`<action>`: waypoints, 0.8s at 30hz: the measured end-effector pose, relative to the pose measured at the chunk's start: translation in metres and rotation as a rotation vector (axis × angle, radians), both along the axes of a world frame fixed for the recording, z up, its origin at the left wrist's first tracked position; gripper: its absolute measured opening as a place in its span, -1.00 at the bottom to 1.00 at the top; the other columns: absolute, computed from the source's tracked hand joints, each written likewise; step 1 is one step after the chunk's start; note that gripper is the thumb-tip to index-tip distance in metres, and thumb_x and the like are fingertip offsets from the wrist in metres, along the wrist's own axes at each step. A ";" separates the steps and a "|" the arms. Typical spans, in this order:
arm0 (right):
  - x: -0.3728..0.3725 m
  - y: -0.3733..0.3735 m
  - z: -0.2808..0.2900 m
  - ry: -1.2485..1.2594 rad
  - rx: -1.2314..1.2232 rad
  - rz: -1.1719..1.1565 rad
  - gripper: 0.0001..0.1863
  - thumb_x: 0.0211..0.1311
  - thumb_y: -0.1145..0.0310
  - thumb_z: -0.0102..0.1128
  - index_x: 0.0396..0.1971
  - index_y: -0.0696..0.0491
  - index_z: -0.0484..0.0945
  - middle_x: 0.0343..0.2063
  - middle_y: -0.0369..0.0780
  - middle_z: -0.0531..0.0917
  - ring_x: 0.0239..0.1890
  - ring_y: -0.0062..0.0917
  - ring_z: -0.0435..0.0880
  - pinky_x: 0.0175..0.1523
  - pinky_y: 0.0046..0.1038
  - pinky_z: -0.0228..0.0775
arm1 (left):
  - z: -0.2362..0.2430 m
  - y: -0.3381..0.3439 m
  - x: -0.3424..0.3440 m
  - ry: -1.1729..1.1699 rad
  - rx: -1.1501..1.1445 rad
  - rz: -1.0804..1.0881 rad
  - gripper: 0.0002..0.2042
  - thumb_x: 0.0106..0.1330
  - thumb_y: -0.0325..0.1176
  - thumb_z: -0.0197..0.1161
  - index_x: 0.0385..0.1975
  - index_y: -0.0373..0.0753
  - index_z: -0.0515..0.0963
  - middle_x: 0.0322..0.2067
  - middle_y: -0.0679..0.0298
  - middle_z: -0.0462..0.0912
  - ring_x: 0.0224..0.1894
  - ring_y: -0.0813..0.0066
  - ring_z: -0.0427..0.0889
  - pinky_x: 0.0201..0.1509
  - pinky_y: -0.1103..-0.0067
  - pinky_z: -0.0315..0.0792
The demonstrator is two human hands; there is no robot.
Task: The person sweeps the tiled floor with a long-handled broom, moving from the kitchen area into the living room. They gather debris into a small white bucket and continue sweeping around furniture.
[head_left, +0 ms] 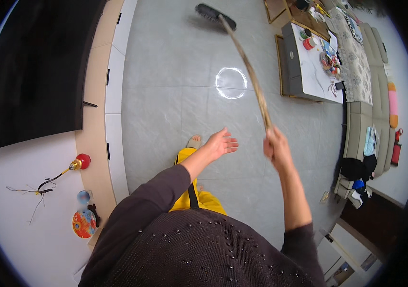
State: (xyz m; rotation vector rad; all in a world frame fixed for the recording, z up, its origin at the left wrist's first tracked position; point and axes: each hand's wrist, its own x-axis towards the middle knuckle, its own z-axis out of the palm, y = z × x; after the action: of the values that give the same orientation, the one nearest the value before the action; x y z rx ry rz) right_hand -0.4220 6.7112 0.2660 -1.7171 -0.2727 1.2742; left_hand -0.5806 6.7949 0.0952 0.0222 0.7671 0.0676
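Observation:
My right hand (277, 147) is wrapped round the near end of a long wooden-handled broom. The broom handle (250, 69) slants away from me, up and to the left. At its far end the dark bristled broom head (215, 17) is over the grey floor; whether it touches the tiles I cannot tell. My left hand (220, 143) hangs in the air to the left of the handle, fingers stretched out and apart, with nothing in it. Below it shows one of my feet (195, 141) in a sandal.
Grey tiles (165, 91) cover the floor. Along the left runs a white-fronted cabinet (114, 81) with a large black television (36, 67). To the right stand a coffee table (316, 76) loaded with jars and small items, and a long sofa (380, 119) with clothes on it.

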 end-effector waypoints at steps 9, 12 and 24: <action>-0.194 -0.363 0.104 0.064 -0.294 -0.089 -0.44 0.12 0.43 0.14 0.15 0.20 0.27 -0.58 -0.36 0.49 -0.64 -0.74 0.37 -0.55 -0.61 0.20 | 0.008 -0.191 0.000 0.280 -0.082 -0.304 -0.25 0.14 0.14 0.17 0.21 -0.02 -0.05 -0.46 0.19 0.29 -0.54 0.27 0.43 -0.51 0.19 0.47; -0.250 -0.461 0.091 -0.229 -0.254 0.012 -0.48 0.14 0.40 0.13 0.13 0.18 0.31 -0.33 -0.23 0.60 -0.35 -0.57 0.53 -0.22 -0.51 0.35 | 0.012 -0.275 -0.057 0.340 -0.305 -0.419 -0.23 0.16 0.02 0.22 0.21 -0.12 -0.11 -0.49 0.20 0.34 -0.53 0.28 0.42 -0.38 0.19 0.50; -0.284 -0.387 0.109 -0.148 -0.553 -0.028 -0.52 0.20 0.25 0.09 0.11 0.10 0.35 -0.26 -0.10 0.64 -0.25 -0.47 0.60 -0.11 -0.49 0.38 | -0.055 -0.251 -0.102 0.388 -0.173 -0.681 -0.80 0.33 -0.37 -0.03 -0.17 -0.31 0.18 -0.40 0.12 0.37 -0.38 0.17 0.53 -0.26 0.16 0.54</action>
State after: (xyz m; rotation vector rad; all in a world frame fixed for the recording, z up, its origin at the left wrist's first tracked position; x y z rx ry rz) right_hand -0.7059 6.3246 0.3745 -2.2777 0.0273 1.2780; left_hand -0.6826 6.5440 0.0402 0.1336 1.1145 -0.6669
